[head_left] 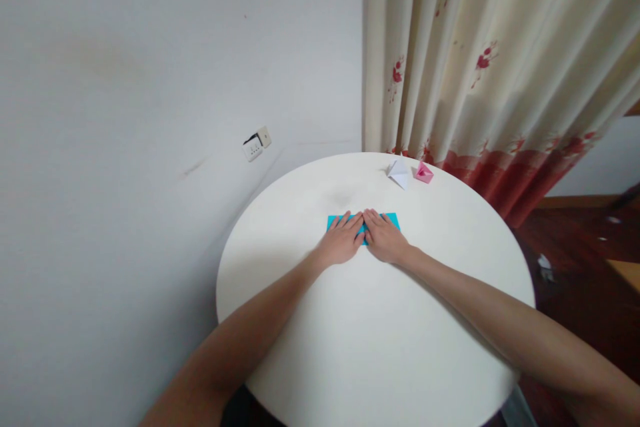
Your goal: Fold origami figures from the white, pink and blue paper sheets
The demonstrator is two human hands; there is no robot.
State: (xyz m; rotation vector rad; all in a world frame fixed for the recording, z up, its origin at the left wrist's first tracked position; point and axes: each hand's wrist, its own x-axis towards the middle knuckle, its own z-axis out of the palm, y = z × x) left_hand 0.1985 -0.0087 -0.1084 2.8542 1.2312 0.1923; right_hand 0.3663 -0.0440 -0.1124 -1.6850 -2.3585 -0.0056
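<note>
A turquoise sheet of paper (391, 219), folded into a long strip, lies flat on the round white table (375, 340). My left hand (341, 242) and my right hand (384, 238) rest side by side on it, palms down, fingers pressing the paper against the tabletop. The fingertips meet near the strip's far edge. The hands cover the middle of the paper; only its left and right ends show.
A white folded paper figure (399, 172) and a small pink folded paper figure (424, 173) stand at the table's far edge. Behind them hangs a cream curtain (480, 67) with red flowers. A grey wall with a socket (257, 144) lies left. Dark wooden floor lies right.
</note>
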